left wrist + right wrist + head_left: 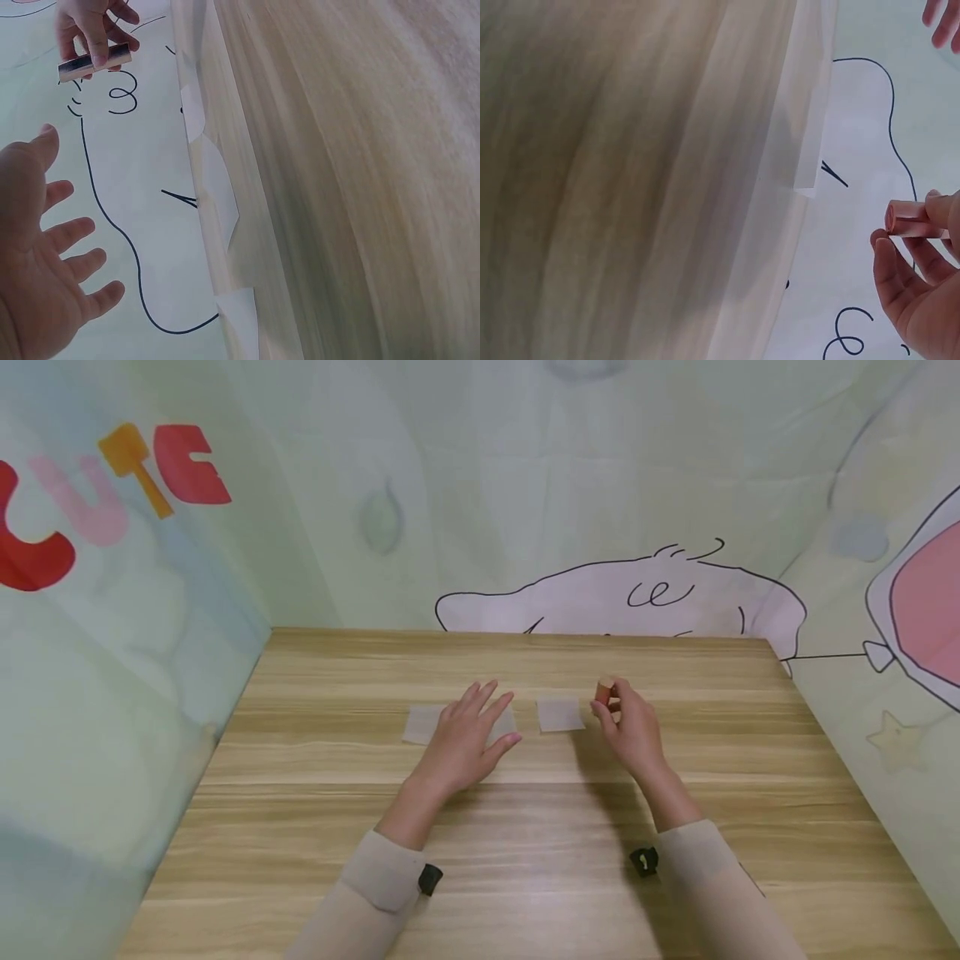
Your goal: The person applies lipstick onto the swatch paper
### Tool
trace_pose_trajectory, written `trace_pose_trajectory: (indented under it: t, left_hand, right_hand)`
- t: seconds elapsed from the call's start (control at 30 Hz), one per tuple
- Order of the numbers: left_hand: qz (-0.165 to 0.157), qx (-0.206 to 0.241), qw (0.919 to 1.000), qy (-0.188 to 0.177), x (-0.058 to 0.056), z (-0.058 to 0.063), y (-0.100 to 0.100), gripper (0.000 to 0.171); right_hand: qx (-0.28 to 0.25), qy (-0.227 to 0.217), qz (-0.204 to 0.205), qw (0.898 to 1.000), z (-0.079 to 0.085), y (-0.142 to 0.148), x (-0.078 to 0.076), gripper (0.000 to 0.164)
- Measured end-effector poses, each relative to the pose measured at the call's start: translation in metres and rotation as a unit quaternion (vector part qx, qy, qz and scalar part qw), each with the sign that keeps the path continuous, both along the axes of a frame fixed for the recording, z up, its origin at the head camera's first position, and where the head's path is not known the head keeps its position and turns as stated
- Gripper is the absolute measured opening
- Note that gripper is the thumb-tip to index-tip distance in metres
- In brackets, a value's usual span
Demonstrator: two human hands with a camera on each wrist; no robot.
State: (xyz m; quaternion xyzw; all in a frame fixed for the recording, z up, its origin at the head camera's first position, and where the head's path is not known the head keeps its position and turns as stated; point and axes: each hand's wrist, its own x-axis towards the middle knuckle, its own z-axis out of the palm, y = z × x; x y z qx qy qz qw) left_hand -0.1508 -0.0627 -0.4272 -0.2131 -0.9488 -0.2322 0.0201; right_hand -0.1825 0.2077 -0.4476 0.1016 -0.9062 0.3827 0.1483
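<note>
My right hand [633, 731] pinches a short reddish-brown cylinder [604, 690] between thumb and fingers, held above the table. In the right wrist view the cylinder [907, 219] lies sideways in the fingertips, its round end showing. The left wrist view catches it too, as a shiny copper-coloured roll [94, 63]. My left hand [465, 745] hovers over the table with fingers spread and holds nothing. Thin white paper [422, 723] lies beneath it, partly hidden by the hand. A separate white paper square [560, 714] lies between the two hands.
The wood-grain table [525, 843] reaches back to a printed cloth wall [337, 527] and is flanked by cloth on both sides. Small black devices sit at the left cuff [430, 879] and near the right cuff [643, 861].
</note>
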Motion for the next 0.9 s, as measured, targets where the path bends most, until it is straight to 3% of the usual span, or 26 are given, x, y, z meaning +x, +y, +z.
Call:
trace_pose_trajectory:
  t: [0.3, 0.63, 0.9]
  left_hand:
    - [-0.001, -0.003, 1.0, 0.006, 0.002, 0.001, -0.003, 0.062]
    - [0.006, 0.017, 0.9998, -0.005, 0.004, 0.002, -0.009, 0.061]
    - [0.003, 0.024, 0.9996, 0.011, 0.004, 0.008, -0.014, 0.06]
  right_hand:
    - [0.011, -0.003, 0.006, 1.0, 0.004, -0.003, 0.003, 0.023]
    - [0.004, 0.058, 0.029, 0.998, 0.007, -0.009, 0.004, 0.021]
    - [0.008, 0.068, 0.045, 0.997, 0.015, -0.016, 0.007, 0.024]
